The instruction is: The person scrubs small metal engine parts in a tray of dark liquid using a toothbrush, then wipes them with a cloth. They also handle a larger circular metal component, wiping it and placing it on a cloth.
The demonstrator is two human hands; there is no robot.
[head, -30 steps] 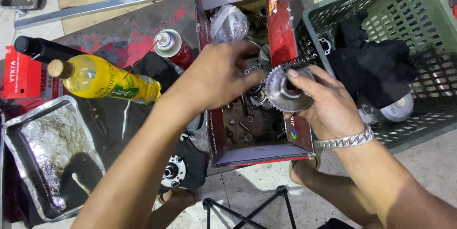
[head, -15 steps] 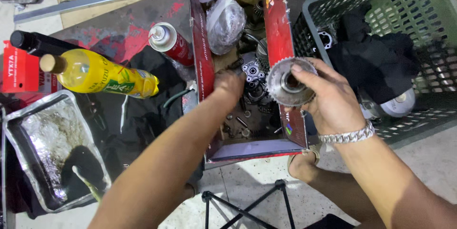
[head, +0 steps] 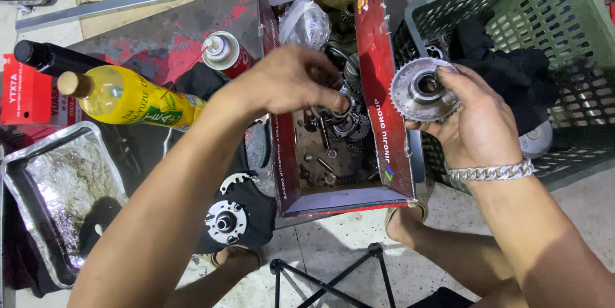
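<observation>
My right hand (head: 477, 125) holds a large toothed metal gear (head: 423, 90) up beside the right wall of a red cardboard box (head: 378, 100). My left hand (head: 288, 84) hovers over the open box, its fingertips pinched on a small metal part (head: 344, 104). Inside the box lie several greasy gears, pins and a plastic-wrapped part (head: 306, 21). A chain bracelet (head: 493, 171) circles my right wrist.
A green plastic crate (head: 564, 20) with a black cloth (head: 512, 74) stands to the right. On the left are a yellow bottle (head: 134, 100), a spray can (head: 224, 52), a black bottle (head: 45, 58) and a foil-lined tray (head: 51, 183). A round metal hub (head: 225, 220) lies below.
My left hand came up out of the box with a small part in its fingertips. My right hand carried the gear to the right, past the box wall.
</observation>
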